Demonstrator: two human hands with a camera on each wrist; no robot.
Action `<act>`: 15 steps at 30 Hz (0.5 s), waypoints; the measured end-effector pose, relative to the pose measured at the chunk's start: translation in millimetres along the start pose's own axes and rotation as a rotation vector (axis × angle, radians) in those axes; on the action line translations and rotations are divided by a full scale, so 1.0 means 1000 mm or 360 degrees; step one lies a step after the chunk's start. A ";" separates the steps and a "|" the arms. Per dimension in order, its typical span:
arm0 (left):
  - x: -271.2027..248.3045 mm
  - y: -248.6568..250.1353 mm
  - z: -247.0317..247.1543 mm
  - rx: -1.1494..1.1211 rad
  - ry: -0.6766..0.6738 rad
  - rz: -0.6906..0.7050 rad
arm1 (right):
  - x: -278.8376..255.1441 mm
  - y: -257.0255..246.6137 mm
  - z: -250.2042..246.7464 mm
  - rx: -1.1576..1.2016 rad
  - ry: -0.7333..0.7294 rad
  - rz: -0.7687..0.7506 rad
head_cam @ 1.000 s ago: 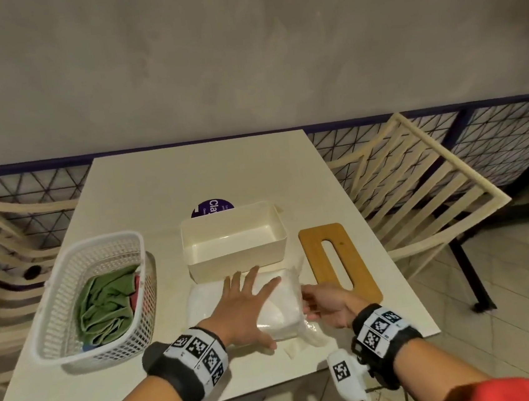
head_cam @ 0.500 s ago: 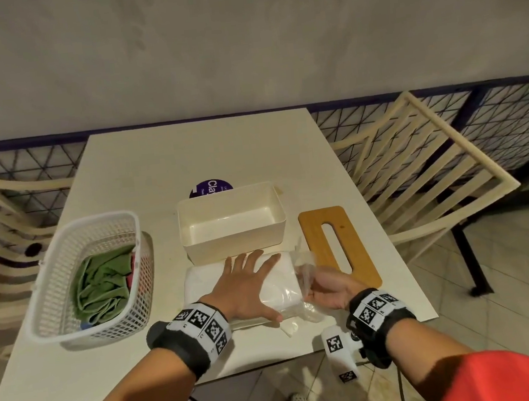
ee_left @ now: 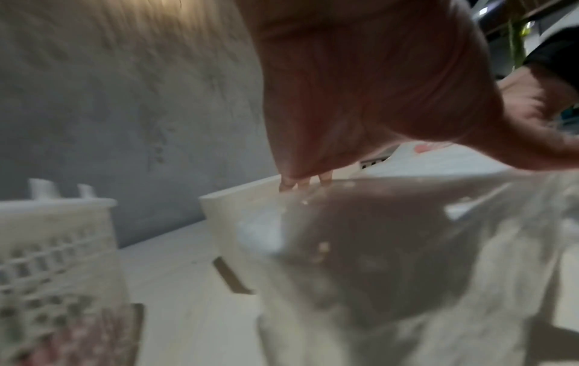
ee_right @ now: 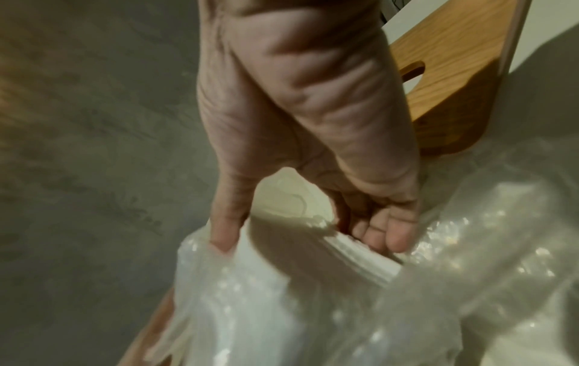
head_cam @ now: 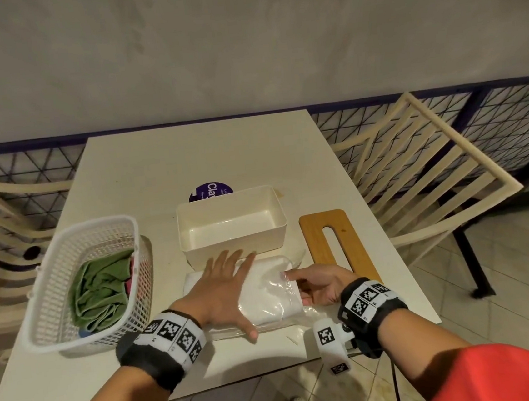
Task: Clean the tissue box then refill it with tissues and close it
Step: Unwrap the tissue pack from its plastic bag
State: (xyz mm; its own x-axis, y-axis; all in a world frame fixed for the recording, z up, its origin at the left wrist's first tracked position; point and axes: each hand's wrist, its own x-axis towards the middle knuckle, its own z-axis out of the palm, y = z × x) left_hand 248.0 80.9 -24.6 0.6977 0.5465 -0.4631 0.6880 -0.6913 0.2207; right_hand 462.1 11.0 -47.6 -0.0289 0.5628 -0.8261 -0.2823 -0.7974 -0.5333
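Observation:
The open cream tissue box [head_cam: 231,223] [ee_left: 238,222] stands empty at mid table. Its wooden lid [head_cam: 336,245] [ee_right: 454,62], with a long slot, lies flat to the right of it. In front of the box lies a tissue pack [head_cam: 266,294] [ee_right: 313,309] in clear plastic. My left hand [head_cam: 229,279] [ee_left: 360,86] presses flat on top of the pack, fingers spread toward the box. My right hand [head_cam: 301,281] [ee_right: 307,237] holds the pack's right end, thumb on top of the plastic and fingers curled round the stack's edge.
A white plastic basket [head_cam: 85,281] [ee_left: 53,247] with a green cloth [head_cam: 103,292] stands at the left. A purple round sticker [head_cam: 210,190] shows behind the box. Slatted chairs [head_cam: 434,182] flank the table [head_cam: 212,153]. The pack lies close to the table's near edge.
My right hand has moved left onto the pack's right end and taken hold of it. The left hand stays flat on the pack.

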 end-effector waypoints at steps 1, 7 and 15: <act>-0.003 -0.007 0.000 0.0036 -0.0010 -0.0032 | -0.001 0.000 0.000 0.0050 -0.0017 -0.0009; -0.014 -0.012 0.003 -0.0016 0.0163 -0.0135 | -0.003 0.003 0.007 -0.0080 0.0015 -0.0215; -0.024 -0.018 0.010 0.0010 0.0240 -0.0204 | -0.001 0.011 0.001 -0.0213 0.0030 -0.0323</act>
State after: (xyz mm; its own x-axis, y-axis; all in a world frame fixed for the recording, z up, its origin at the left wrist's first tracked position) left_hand 216.9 75.6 -25.8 0.6268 0.6946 -0.3531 0.7723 -0.6142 0.1626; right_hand 457.9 2.5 -52.3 0.0334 0.7112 -0.7022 -0.1506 -0.6910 -0.7070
